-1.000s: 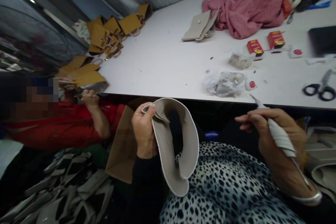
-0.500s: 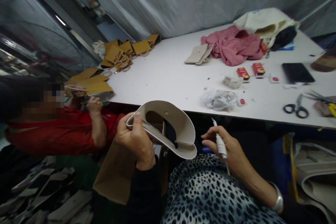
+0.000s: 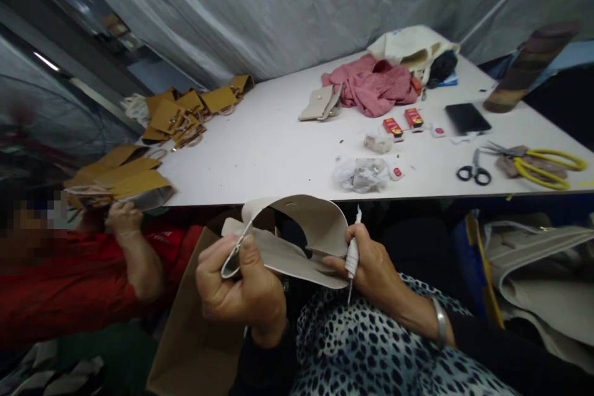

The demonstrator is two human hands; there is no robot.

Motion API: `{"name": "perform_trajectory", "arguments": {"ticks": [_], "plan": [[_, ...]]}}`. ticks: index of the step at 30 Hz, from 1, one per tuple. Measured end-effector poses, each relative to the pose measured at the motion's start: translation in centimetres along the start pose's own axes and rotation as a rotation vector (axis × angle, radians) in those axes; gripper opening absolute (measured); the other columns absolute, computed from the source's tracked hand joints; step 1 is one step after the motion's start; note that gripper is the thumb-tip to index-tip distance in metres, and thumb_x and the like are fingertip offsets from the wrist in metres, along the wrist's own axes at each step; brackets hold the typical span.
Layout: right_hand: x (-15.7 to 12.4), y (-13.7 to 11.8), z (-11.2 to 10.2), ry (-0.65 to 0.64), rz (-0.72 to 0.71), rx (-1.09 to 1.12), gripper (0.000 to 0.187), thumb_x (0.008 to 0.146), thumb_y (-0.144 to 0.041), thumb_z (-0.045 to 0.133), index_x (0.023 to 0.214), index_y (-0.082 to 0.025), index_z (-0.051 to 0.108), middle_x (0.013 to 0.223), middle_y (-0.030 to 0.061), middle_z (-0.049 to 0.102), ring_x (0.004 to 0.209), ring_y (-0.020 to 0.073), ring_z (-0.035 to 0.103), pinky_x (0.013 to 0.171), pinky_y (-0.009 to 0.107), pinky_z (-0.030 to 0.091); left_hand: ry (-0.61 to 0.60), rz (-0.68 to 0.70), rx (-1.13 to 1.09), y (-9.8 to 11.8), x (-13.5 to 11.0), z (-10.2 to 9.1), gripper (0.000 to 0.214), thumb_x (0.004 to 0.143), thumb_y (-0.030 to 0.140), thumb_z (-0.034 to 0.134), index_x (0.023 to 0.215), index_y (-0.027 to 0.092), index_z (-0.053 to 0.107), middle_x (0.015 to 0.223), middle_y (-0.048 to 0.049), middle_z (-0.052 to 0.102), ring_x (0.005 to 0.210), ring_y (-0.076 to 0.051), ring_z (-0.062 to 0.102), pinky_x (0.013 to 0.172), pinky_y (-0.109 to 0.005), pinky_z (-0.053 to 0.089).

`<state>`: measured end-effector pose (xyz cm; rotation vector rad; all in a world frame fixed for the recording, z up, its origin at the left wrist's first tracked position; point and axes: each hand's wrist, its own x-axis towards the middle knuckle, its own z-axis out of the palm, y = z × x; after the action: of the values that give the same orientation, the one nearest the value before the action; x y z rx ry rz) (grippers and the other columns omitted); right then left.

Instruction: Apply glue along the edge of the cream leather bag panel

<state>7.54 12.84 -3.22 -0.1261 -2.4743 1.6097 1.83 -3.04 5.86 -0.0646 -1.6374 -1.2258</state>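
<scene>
My left hand (image 3: 241,284) pinches the folded left end of a beige leather-like bag piece (image 3: 325,223), which curves round in a loop above my lap. A dark gap shows through its middle. At its right end, my right hand (image 3: 371,263) has its fingers against the piece, the thumb side reaching into the opening. The same hand grips an awl-like tool (image 3: 352,257) with a white tape-wrapped handle, its thin metal shaft pointing down. Whether the right fingertips also pinch the piece is hard to see.
On the white table (image 3: 260,148) lie black scissors (image 3: 474,170), yellow-handled pliers (image 3: 542,164), a plastic bag (image 3: 364,174), red boxes (image 3: 393,129), a beige pouch (image 3: 320,103) and a pink cloth (image 3: 371,86). Mustard bags (image 3: 171,117) are at left, beside a co-worker in red (image 3: 93,266). A cardboard box (image 3: 195,334) stands below.
My right hand has moved left with the tool and now touches the beige piece's right end. The left hand has turned its end of the piece. The view has swung right.
</scene>
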Motion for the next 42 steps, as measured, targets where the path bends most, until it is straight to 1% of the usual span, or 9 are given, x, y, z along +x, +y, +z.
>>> {"name": "perform_trajectory", "arguments": {"ticks": [8,13,21,27,29,32,34,37,42], "plan": [[0.2,1.1,0.4,0.036,-0.007,0.092,0.032,0.088,-0.033,0.076,0.096,-0.024,0.047,0.068,-0.0067,0.055,0.057,0.0121,0.051,0.053,0.021,0.035,-0.014,-0.139,0.052,-0.7,-0.4,-1.0,0.017,0.074,0.019,0.08,0.085,0.02,0.066,0.088,-0.0008,0.067,0.087,-0.023,0.065,0.085,-0.04,0.052],[-0.1,1.5,0.1,0.07,-0.122,0.12,0.026,0.09,-0.026,0.074,0.095,-0.024,0.048,0.071,-0.0076,0.052,0.057,0.0099,0.048,0.053,0.02,0.034,0.001,-0.45,-0.039,-3.5,-1.2,-2.0,0.023,0.071,0.024,0.083,0.087,0.017,0.069,0.081,0.0029,0.065,0.075,-0.015,0.062,0.073,-0.029,0.051],[0.1,0.6,-0.2,0.154,-0.052,0.196,0.025,0.089,-0.026,0.077,0.1,-0.024,0.055,0.078,-0.0059,0.061,0.059,0.0101,0.051,0.056,0.021,0.04,-0.14,-0.998,-0.075,-7.7,-2.4,-9.3,0.03,0.073,0.032,0.083,0.092,0.019,0.063,0.086,0.0023,0.069,0.081,-0.016,0.067,0.08,-0.03,0.056],[1.1,-1.4,-0.1,0.133,-0.099,0.302,0.024,0.086,-0.024,0.081,0.095,-0.023,0.059,0.077,-0.0069,0.062,0.058,0.0083,0.049,0.055,0.021,0.038,-0.204,-0.884,0.161,-7.8,-2.8,-13.2,0.028,0.083,0.043,0.076,0.092,0.02,0.063,0.083,0.0013,0.069,0.074,-0.017,0.066,0.069,-0.029,0.055],[1.4,-2.5,-0.3,0.102,-0.123,0.347,0.022,0.087,-0.024,0.08,0.093,-0.022,0.059,0.076,-0.007,0.06,0.058,0.0079,0.048,0.055,0.021,0.037,-0.195,-0.811,0.189,-7.0,-0.8,-14.2,0.031,0.081,0.044,0.079,0.096,0.02,0.066,0.083,0.0021,0.07,0.072,-0.016,0.065,0.064,-0.026,0.053],[1.7,-4.5,-0.7,0.025,-0.109,0.445,0.021,0.087,-0.025,0.079,0.092,-0.022,0.059,0.074,-0.0073,0.058,0.058,0.0078,0.046,0.054,0.02,0.036,-0.212,-0.441,0.039,-5.5,4.4,-15.1,0.038,0.073,0.053,0.084,0.083,0.02,0.069,0.082,0.0026,0.07,0.073,-0.016,0.064,0.07,-0.026,0.056],[1.7,-5.6,-1.0,-0.04,-0.093,0.525,0.021,0.086,-0.024,0.08,0.09,-0.021,0.059,0.075,-0.0069,0.059,0.059,0.0079,0.048,0.054,0.019,0.037,-0.371,-0.292,-0.073,-4.6,8.2,-14.7,0.043,0.074,0.06,0.081,0.079,0.019,0.072,0.083,0.0002,0.072,0.074,-0.017,0.065,0.077,-0.029,0.059],[1.6,-6.5,-0.8,-0.138,-0.08,0.601,0.021,0.085,-0.023,0.079,0.088,-0.021,0.058,0.075,-0.0063,0.061,0.06,0.008,0.049,0.053,0.018,0.037,-0.659,-0.357,-0.075,-4.3,11.9,-11.7,0.041,0.082,0.055,0.079,0.1,0.018,0.077,0.102,-0.0045,0.076,0.094,-0.02,0.069,0.089,-0.029,0.058],[1.7,-5.1,-0.2,-0.249,-0.067,0.534,0.021,0.084,-0.018,0.078,0.087,-0.02,0.056,0.067,-0.0077,0.059,0.056,0.0081,0.048,0.051,0.018,0.034,-1.45,-0.537,-0.23,-6.2,10.1,-2.2,0.075,0.078,0.077,0.069,0.123,0.017,0.075,0.125,-0.016,0.074,0.108,-0.032,0.07,0.098,-0.042,0.057]]}}
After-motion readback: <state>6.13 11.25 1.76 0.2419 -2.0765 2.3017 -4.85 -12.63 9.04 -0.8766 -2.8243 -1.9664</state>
